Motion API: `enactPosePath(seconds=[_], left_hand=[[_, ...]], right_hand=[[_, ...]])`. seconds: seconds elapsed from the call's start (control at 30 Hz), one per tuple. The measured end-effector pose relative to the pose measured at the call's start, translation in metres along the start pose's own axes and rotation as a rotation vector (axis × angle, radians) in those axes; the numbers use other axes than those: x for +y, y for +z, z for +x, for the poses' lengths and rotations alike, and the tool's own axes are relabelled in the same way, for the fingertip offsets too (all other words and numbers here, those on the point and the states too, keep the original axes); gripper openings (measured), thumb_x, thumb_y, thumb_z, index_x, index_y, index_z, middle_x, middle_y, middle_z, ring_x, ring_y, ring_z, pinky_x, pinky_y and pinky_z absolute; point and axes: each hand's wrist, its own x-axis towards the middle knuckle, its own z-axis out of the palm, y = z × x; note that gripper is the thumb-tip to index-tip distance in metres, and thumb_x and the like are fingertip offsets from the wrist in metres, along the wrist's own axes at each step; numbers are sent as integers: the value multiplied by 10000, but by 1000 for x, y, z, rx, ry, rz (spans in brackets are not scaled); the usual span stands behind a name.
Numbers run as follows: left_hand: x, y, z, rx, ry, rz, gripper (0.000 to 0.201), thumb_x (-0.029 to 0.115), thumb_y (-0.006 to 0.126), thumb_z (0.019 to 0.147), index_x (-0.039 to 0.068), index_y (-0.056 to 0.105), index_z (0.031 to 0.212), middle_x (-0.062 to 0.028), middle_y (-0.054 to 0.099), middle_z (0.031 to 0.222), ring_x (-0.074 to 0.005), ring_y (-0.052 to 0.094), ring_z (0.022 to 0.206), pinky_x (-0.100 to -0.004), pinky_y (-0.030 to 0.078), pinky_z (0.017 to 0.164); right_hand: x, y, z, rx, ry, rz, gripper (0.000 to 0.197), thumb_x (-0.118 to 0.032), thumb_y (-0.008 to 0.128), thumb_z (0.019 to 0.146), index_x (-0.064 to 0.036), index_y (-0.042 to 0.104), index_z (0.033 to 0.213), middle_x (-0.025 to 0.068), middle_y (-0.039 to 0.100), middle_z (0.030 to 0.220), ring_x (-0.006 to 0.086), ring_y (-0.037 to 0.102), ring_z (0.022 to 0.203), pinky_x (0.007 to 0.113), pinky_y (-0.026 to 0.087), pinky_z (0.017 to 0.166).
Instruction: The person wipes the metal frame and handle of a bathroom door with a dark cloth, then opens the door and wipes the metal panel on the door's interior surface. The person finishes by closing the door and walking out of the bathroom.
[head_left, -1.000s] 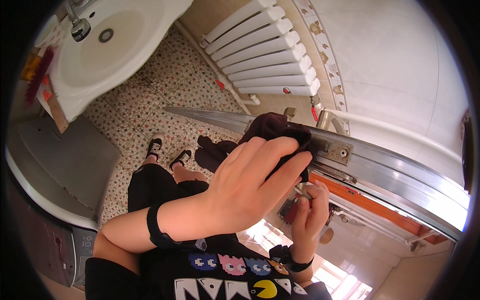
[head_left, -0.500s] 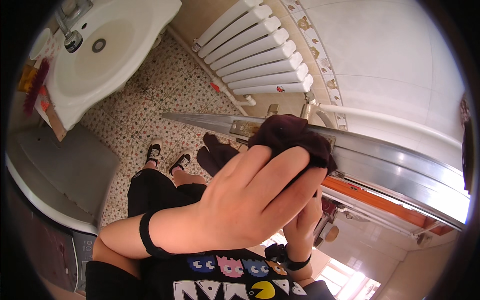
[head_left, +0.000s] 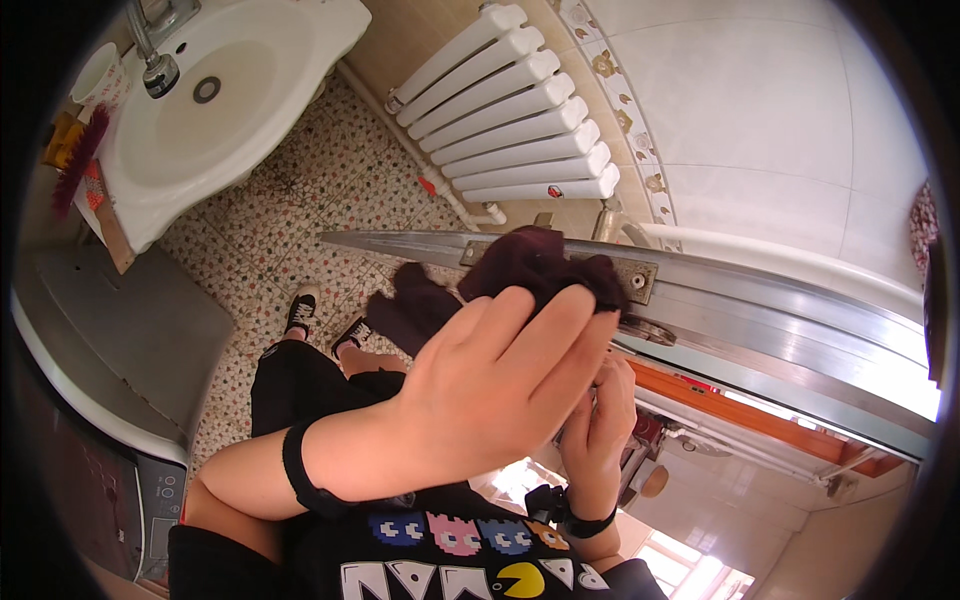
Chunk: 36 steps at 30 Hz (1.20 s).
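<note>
A dark maroon cloth (head_left: 530, 262) lies bunched on the top of a metal shower rail (head_left: 780, 310), part of it hanging over the near side. My left hand (head_left: 500, 385), with a black band on the wrist, presses on the cloth with its fingers stretched out together. A screwed metal bracket (head_left: 635, 280) shows on the rail just right of the fingertips. My right hand (head_left: 598, 425), wearing a black watch, is lower down beneath the rail, its fingers curled on the frame; the left hand partly hides it.
Far below are a speckled tile floor (head_left: 330, 190) and my black shoes (head_left: 300, 312). A white sink (head_left: 250, 90) with a tap stands at upper left, a white radiator (head_left: 520, 120) against the wall. A grey appliance top (head_left: 110, 340) is at left.
My left hand slid the cloth right over the bracket, then back left, so the bracket shows again. My right hand stayed under the rail.
</note>
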Motion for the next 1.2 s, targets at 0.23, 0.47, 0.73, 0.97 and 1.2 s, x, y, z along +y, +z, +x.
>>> enactPosePath(seconds=[0.23,0.47,0.73,0.97,1.2], left_hand=[[-16,5,-7,54,-61,-13,416,-23,699,677,-36,624,1086,-121,569,1004,-257,541,712,-327,464,601],[-19,12,-10,48,-40,49,413,-45,691,674,-33,622,1081,-129,570,1017,-259,556,723,-319,464,603],[-51,23,-37,18,4,131,455,96,617,653,-55,600,1082,-121,550,1045,-219,516,761,-291,447,610],[-68,24,-49,-11,-25,180,456,91,610,666,-53,588,1097,-118,545,1067,-217,509,784,-293,440,632],[-77,25,-59,-57,-45,201,444,94,600,685,-50,585,1105,-104,532,1054,-213,497,791,-295,431,640]], right_hand=[[1,1,3,-6,-15,-32,132,8,577,795,-3,593,926,153,580,853,388,547,872,487,435,918],[3,0,4,-7,-18,-33,115,-2,575,804,-3,589,918,158,574,843,386,548,882,484,434,922],[0,1,4,-6,5,-38,108,7,570,812,8,582,919,147,582,860,382,549,889,478,427,938],[0,0,2,-20,69,-36,88,-8,564,833,10,576,918,150,584,885,380,548,905,466,424,945],[1,1,0,-26,105,-26,80,-25,559,847,7,573,920,157,576,870,379,546,903,462,419,955]])
